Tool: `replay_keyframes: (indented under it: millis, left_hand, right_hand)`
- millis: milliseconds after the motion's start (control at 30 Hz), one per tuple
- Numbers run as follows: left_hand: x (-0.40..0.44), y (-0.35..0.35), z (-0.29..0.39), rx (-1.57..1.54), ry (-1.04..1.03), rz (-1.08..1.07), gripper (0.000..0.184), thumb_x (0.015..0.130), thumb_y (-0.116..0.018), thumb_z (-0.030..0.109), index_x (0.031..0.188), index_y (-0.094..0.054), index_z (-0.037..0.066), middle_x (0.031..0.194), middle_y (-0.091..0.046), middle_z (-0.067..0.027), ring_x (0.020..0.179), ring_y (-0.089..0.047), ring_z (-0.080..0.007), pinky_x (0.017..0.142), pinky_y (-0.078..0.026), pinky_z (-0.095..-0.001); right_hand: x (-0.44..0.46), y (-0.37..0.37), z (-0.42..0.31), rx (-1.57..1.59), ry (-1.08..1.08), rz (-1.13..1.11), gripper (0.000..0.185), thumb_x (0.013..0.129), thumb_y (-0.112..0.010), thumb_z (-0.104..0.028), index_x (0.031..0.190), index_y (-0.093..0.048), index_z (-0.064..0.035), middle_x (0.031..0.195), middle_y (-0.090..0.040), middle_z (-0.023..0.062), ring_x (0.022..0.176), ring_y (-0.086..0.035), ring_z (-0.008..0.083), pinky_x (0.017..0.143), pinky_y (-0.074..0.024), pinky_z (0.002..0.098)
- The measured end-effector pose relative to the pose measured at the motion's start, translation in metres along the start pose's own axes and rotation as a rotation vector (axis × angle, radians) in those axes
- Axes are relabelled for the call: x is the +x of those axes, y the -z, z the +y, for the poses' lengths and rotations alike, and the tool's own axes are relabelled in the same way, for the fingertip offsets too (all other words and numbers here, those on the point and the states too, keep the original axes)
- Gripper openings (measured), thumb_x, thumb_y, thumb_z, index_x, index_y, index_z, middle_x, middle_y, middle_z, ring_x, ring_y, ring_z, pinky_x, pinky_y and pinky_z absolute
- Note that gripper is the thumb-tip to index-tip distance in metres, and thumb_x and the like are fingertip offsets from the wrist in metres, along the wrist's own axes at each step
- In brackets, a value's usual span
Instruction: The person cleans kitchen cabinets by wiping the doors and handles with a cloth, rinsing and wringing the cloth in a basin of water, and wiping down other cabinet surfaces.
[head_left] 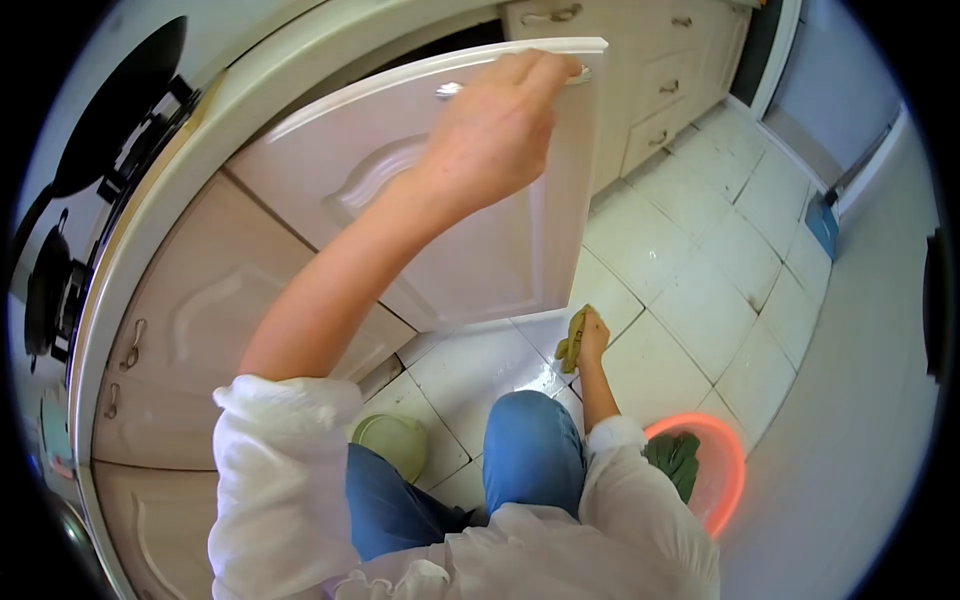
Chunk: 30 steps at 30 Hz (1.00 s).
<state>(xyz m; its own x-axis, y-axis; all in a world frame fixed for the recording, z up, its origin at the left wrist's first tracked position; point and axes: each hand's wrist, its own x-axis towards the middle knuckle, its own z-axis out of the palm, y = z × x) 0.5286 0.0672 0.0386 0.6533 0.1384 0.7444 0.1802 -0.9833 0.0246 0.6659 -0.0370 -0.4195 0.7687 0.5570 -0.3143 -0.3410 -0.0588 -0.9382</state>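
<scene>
My left hand (495,125) is closed at the top edge of an open, pale pink cabinet door (490,235), its fingers curled round the metal handle (582,75). The door stands swung out from the curved counter. Lower down and to the right, my right hand (593,335) grips a crumpled olive-green cloth (572,340) low over the white floor tiles. The cloth hangs to the left of the fingers, beside my knee.
An orange-rimmed basin (738,470) with dark green leafy-looking material (675,462) is at my right. A green round container (392,445) sits by my left leg. Black pans (120,110) rest on the stove at left. A blue dustpan-like object (822,226) lies by the doorway.
</scene>
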Motion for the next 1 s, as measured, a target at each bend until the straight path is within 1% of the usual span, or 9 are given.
replay_keyframes:
  millis: [100, 167, 267, 367, 600, 733, 800, 933, 1000]
  left_hand:
    - [0.005, -0.012, -0.025, 0.085, 0.003, 0.039, 0.040, 0.075, -0.057, -0.007, 0.112, -0.051, 0.005, 0.104, -0.058, -0.0165, 0.100, -0.055, -0.0367, 0.084, -0.045, -0.0434]
    - [0.010, -0.018, -0.036, 0.078, 0.015, 0.050, 0.041, 0.072, -0.055, -0.007, 0.112, -0.052, 0.004, 0.104, -0.057, -0.0184, 0.100, -0.053, -0.0375, 0.085, -0.044, -0.0448]
    - [0.009, -0.028, -0.052, 0.116, -0.027, 0.115, 0.040, 0.070, -0.055, -0.005, 0.110, -0.052, 0.002, 0.106, -0.056, -0.0198, 0.100, -0.052, -0.0379, 0.088, -0.042, -0.0440]
    - [0.008, -0.034, -0.063, 0.141, -0.012, 0.176, 0.036, 0.073, -0.055, -0.001, 0.109, -0.052, 0.001, 0.108, -0.055, -0.0198, 0.102, -0.051, -0.0377, 0.090, -0.041, -0.0437]
    - [-0.016, -0.005, -0.089, 0.013, 0.193, 0.139, 0.029, 0.080, -0.060, 0.013, 0.105, -0.054, 0.000, 0.107, -0.058, -0.0195, 0.103, -0.052, -0.0366, 0.091, -0.042, -0.0448]
    - [-0.058, 0.024, -0.083, 0.035, 0.137, 0.156, 0.032, 0.080, -0.056, 0.005, 0.112, -0.051, 0.002, 0.114, -0.057, -0.0171, 0.109, -0.051, -0.0368, 0.092, -0.043, -0.0447]
    - [-0.081, 0.022, -0.089, 0.080, 0.146, 0.344, 0.037, 0.078, -0.056, 0.000, 0.115, -0.049, 0.002, 0.120, -0.055, -0.0187, 0.112, -0.050, -0.0383, 0.095, -0.042, -0.0432]
    - [-0.121, 0.012, -0.089, 0.089, 0.082, 0.311, 0.044, 0.077, -0.059, -0.005, 0.118, -0.048, 0.002, 0.127, -0.049, -0.0220, 0.113, -0.048, -0.0413, 0.097, -0.040, -0.0436]
    - [-0.130, 0.001, -0.073, 0.040, 0.108, 0.333, 0.045, 0.077, -0.061, -0.003, 0.120, -0.047, 0.002, 0.129, -0.047, -0.0220, 0.115, -0.047, -0.0409, 0.097, -0.040, -0.0436]
  right_hand:
    - [0.020, -0.029, -0.066, 0.057, 0.421, 0.123, 0.025, 0.091, -0.058, -0.024, 0.099, -0.057, 0.0001, 0.087, -0.060, 0.0057, 0.078, -0.057, 0.0141, 0.068, -0.0467, 0.0281]
    - [-0.010, -0.063, -0.172, 0.443, 0.504, -0.162, 0.037, 0.091, -0.057, -0.020, 0.120, -0.046, 0.0003, 0.105, -0.056, 0.0076, 0.094, -0.054, 0.0137, 0.080, -0.0453, 0.0286]
    - [-0.022, -0.131, -0.275, 0.306, 0.854, -0.200, 0.057, 0.089, -0.058, -0.014, 0.137, -0.030, -0.0008, 0.127, -0.044, 0.0123, 0.113, -0.047, 0.0204, 0.095, -0.0398, 0.0319]
    - [-0.016, -0.213, -0.335, 0.414, 1.012, -0.175, 0.050, 0.089, -0.054, -0.014, 0.132, -0.033, 0.0015, 0.124, -0.046, 0.0138, 0.119, -0.042, 0.0219, 0.103, -0.0314, 0.0337]
    - [-0.046, -0.295, -0.341, 0.105, 1.165, -0.117, 0.046, 0.092, -0.047, -0.018, 0.133, -0.035, -0.0001, 0.128, -0.044, 0.0168, 0.121, -0.041, 0.0273, 0.105, -0.0288, 0.0354]
    - [-0.089, -0.310, -0.329, -0.093, 1.234, -0.181, 0.044, 0.094, -0.041, -0.021, 0.133, -0.036, -0.0011, 0.131, -0.043, 0.0189, 0.123, -0.040, 0.0309, 0.107, -0.0271, 0.0365]
    - [-0.091, -0.309, -0.309, -0.145, 1.286, -0.216, 0.044, 0.095, -0.039, -0.022, 0.134, -0.037, -0.0017, 0.133, -0.042, 0.0199, 0.124, -0.040, 0.0327, 0.108, -0.0262, 0.0371]
    - [-0.102, -0.274, -0.267, -0.337, 1.507, -0.381, 0.038, 0.092, -0.045, -0.017, 0.126, -0.043, 0.0008, 0.120, -0.048, 0.0211, 0.112, -0.046, 0.0379, 0.099, -0.0372, 0.0411]
    - [-0.096, -0.249, -0.275, -0.248, 1.406, -0.350, 0.040, 0.090, -0.049, -0.015, 0.126, -0.043, 0.0019, 0.118, -0.050, 0.0193, 0.110, -0.048, 0.0346, 0.096, -0.0394, 0.0397]
